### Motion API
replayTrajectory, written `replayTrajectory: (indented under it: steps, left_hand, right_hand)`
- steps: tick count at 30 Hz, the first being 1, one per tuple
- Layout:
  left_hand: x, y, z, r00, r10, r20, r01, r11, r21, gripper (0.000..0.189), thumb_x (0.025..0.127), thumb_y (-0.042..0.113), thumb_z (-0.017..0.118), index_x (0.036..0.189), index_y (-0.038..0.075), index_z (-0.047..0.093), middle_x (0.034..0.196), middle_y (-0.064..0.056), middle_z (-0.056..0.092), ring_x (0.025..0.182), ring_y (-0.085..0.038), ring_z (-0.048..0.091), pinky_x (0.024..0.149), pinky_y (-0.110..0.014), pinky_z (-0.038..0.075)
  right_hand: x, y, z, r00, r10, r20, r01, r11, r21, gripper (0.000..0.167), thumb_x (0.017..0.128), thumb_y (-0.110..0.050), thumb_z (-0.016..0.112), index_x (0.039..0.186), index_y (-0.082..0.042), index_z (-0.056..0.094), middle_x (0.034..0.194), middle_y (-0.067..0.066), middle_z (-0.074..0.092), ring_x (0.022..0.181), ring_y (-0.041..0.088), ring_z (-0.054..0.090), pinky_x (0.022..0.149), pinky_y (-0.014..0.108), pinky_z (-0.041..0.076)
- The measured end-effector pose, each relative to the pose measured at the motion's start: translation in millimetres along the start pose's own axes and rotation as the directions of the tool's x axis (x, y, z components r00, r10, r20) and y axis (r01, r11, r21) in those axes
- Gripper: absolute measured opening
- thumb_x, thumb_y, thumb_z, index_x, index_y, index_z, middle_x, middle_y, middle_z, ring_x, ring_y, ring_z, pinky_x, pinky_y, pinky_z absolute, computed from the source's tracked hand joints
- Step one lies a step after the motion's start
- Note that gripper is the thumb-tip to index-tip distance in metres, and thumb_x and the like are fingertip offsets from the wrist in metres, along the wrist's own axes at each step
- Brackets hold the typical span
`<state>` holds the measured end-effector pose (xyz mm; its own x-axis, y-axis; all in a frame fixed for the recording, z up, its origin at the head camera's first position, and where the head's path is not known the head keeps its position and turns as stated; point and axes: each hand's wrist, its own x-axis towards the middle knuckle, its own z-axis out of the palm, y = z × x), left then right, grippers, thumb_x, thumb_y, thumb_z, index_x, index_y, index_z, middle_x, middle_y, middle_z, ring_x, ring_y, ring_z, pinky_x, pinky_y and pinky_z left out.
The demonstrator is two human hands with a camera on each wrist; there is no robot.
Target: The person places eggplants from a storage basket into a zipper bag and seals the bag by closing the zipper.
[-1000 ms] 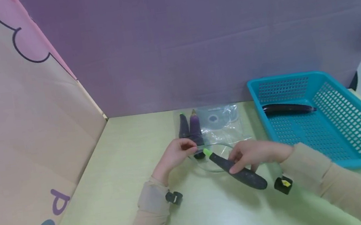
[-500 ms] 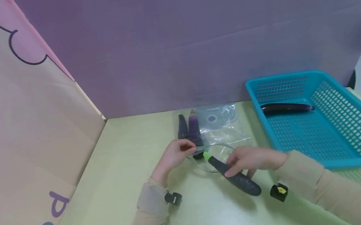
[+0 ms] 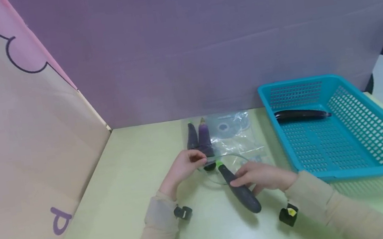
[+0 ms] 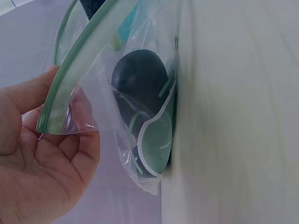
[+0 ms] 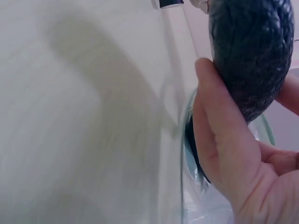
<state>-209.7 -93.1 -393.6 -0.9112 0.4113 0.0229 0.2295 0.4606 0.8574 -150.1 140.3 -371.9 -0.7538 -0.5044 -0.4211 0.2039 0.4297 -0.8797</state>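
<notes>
Over pale table [image 3: 135, 166], before purple backdrop [image 3: 182, 51], hands [image 3: 184, 164] [image 3: 263, 175] pinch bag [image 3: 235, 142] (left) and vegetable [image 3: 240, 192] (right)

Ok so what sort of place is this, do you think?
Probably an indoor booth set up for tabletop work, though I can't be sure: there's a pale table, a creased purple sheet behind it, and a cartoon-printed panel along the left side.

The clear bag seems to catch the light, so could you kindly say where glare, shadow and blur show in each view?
Head view: bright glints on the clear bag, a shadow on the table beside the held vegetable; left wrist view: small lettering on the bag hard to read; right wrist view: a broad, soft-edged shadow across the table, pale highlights on the vegetable.
</notes>
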Motion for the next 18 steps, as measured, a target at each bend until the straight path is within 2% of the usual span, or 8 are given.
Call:
replayTrajectory:
  steps: [7,18]
  left_hand:
    - [-0.8,-2.0,0.2,1.0,-0.002,-0.003,0.002,1.0,-0.015,0.013,0.088,0.009,0.064,0.098,0.001,0.067,0.095,-0.009,0.068,0.086,-0.014,0.061,0.076,-0.023,0.051]
    - [-1.0,2.0,0.5,1.0,-0.007,-0.008,0.007,1.0,-0.012,0.014,0.088,0.009,0.064,0.098,0.001,0.067,0.095,-0.009,0.068,0.085,-0.015,0.062,0.076,-0.024,0.052]
  right_hand:
    - [6.4,8,3,1.0,-0.023,0.007,0.022,0.993,0.112,0.038,0.091,-0.017,0.058,0.111,0.015,0.056,0.098,0.012,0.066,0.087,0.019,0.065,0.079,0.043,0.056]
    - [16.0,17,0,0.999,-0.044,-0.001,0.043,0.978,0.206,0.041,0.094,-0.018,0.054,0.116,0.016,0.053,0.103,0.015,0.066,0.091,0.019,0.065,0.085,0.044,0.055]
